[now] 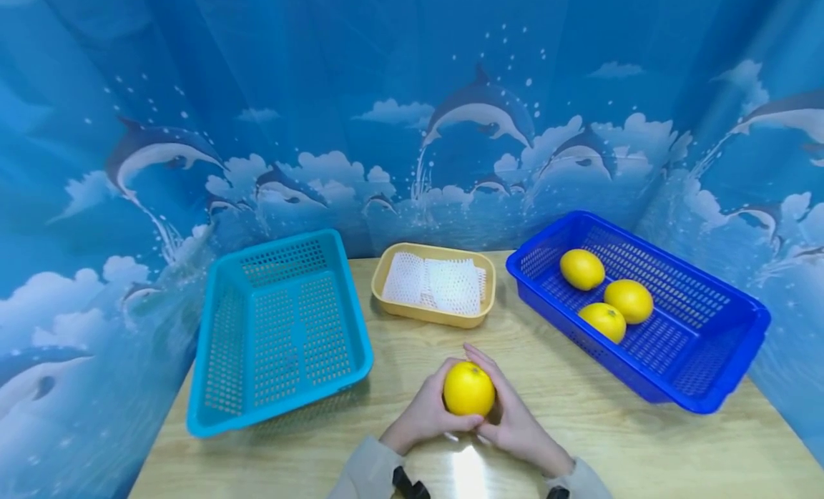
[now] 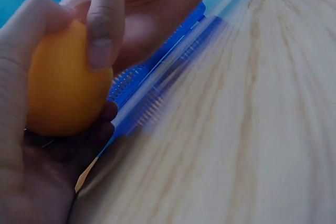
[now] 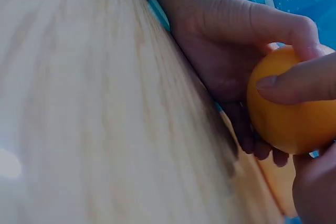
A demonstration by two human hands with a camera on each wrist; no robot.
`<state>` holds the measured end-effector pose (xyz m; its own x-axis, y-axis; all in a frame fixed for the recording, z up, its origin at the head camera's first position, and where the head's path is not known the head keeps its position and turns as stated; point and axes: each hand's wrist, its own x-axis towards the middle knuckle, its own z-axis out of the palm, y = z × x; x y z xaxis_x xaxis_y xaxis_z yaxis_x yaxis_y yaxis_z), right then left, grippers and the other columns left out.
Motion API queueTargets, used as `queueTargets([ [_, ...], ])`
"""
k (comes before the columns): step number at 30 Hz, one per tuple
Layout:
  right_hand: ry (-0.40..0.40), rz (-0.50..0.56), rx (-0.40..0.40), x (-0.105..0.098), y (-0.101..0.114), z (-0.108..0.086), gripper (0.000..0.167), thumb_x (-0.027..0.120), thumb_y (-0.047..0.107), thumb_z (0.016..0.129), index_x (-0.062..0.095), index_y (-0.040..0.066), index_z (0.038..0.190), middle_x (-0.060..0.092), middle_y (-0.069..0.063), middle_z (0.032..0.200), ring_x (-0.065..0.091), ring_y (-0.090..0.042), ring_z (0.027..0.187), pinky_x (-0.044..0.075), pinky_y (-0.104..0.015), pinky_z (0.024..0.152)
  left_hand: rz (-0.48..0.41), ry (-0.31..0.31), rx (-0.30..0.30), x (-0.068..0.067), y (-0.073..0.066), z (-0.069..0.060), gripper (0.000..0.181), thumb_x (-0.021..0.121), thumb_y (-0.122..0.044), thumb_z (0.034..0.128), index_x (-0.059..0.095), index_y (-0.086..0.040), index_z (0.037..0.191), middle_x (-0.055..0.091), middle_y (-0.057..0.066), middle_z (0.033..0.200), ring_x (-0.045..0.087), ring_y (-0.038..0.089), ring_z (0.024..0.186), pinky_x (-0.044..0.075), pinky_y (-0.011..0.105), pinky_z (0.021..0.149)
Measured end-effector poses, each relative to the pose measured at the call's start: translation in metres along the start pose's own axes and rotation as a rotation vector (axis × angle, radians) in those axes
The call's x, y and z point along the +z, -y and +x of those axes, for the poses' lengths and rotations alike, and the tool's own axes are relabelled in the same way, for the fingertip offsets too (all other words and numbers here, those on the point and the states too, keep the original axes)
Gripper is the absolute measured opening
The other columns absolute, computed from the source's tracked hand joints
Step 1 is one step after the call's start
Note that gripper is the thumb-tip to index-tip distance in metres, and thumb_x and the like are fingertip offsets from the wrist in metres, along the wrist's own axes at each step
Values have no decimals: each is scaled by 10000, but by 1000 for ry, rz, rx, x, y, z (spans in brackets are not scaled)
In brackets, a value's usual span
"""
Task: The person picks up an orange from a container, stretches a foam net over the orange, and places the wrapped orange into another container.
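A round orange (image 1: 468,389), bright yellow in the head view, is held a little above the front middle of the table. My left hand (image 1: 428,411) curls round its left side, and my right hand (image 1: 517,422) grips it from the right. Both thumbs lie against the fruit (image 2: 65,80) on the side toward me, as the left wrist view shows. In the right wrist view the left hand's fingers (image 3: 262,148) reach under the orange (image 3: 289,121). The far side of the fruit is hidden in the wrist views.
Behind the hands stands a small yellow tray (image 1: 431,313) with white foam net sleeves (image 1: 453,284). A teal basket (image 1: 299,395) is at left. The dark blue basket (image 1: 682,384) at right holds three more oranges (image 1: 629,301). A dolphin-print curtain (image 1: 386,70) hangs behind the table (image 1: 412,352).
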<state>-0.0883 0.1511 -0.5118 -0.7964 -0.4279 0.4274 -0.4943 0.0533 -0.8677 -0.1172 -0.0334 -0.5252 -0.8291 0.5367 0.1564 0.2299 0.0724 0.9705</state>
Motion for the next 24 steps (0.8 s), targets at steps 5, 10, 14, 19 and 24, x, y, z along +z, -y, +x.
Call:
queueTargets([
  [5,21,223,153,-2,-8,-4,1167,611,-302,616,139,130,1591,99,-36,1657,149,-371,1472,208,-199,1139,21,17,-22,1,1,0,721,852,-273,752,467,-229,1360,608,-67,1250,609,126,1048,471,321,941],
  [10,27,262,158,-1,-12,-5,1168,560,-316,592,131,110,1592,69,-67,1660,88,-413,1470,191,-198,1145,39,19,-37,1,0,-1,761,876,-248,733,461,-265,1370,594,-74,1283,597,117,1088,454,325,972],
  [14,37,264,159,0,-13,-5,1163,514,-323,585,120,102,1593,45,-89,1661,60,-371,1485,163,-177,1142,67,19,-47,0,-2,-2,785,885,-249,725,450,-271,1377,578,-77,1305,582,107,1116,441,334,999],
  [19,32,244,176,0,-11,-4,1169,459,-331,563,129,112,1594,53,-73,1662,94,-211,1503,150,-173,1137,84,23,-54,-1,-4,-2,816,891,-227,717,432,-284,1389,553,-88,1337,560,99,1153,415,352,1036],
  [24,25,236,159,1,-10,-4,1140,441,-330,558,162,81,1584,75,-101,1656,119,-163,1498,157,-190,1141,90,9,-50,-1,-3,-3,834,892,-202,713,420,-289,1395,545,-92,1342,552,102,1163,405,369,1050],
])
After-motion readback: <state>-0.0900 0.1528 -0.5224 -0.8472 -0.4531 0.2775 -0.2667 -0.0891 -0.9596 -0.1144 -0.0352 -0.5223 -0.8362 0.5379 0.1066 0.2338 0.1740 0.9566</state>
